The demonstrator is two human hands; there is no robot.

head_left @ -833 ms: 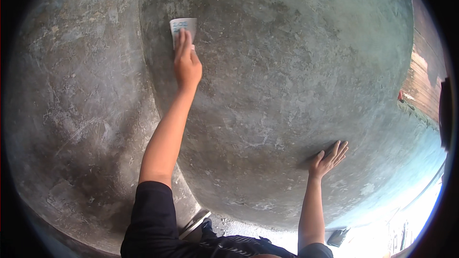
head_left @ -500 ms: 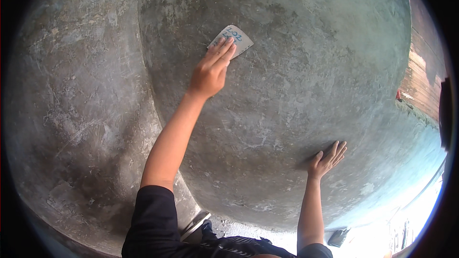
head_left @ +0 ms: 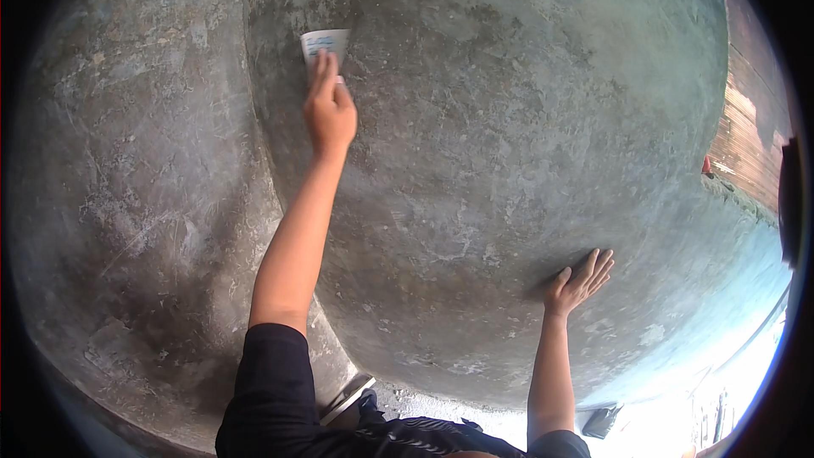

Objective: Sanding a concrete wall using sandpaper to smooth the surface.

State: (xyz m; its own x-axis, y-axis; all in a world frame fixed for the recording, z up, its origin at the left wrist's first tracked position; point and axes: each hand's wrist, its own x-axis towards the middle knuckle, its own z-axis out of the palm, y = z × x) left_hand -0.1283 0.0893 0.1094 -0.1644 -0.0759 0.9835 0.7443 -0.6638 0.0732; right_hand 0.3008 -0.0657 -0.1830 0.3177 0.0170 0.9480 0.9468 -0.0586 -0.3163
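Pale sheet: at 11 o'clock in the view, the sheet (head_left: 326, 41) lies against the grey wall (head_left: 475, 161), just right of the corner seam; blue marks show on its outer face.
Sheet's handling: probably light, thin and bendy; its top edge bows, so it should flex rather than hold stiff, and may crease or tear if bunched. Its underside is hidden, so grip or slip against the wall cannot be told.
Best hold: fingers laid flat over the middle, with light, even pressure, and the lower end steadied by the thumb.
Left hand: the left hand (head_left: 330, 114) covers the sheet's lower part, fingers pressed together toward 12 o'clock, thumb at their right; whether it pinches the edge, I cannot tell.
Left arm: rises from 7 o'clock, nearly straight.
Right hand: at 4 o'clock, the right hand (head_left: 577, 288) rests on the wall, holding nothing, fingers slightly spread toward 1 o'clock, thumb apart.
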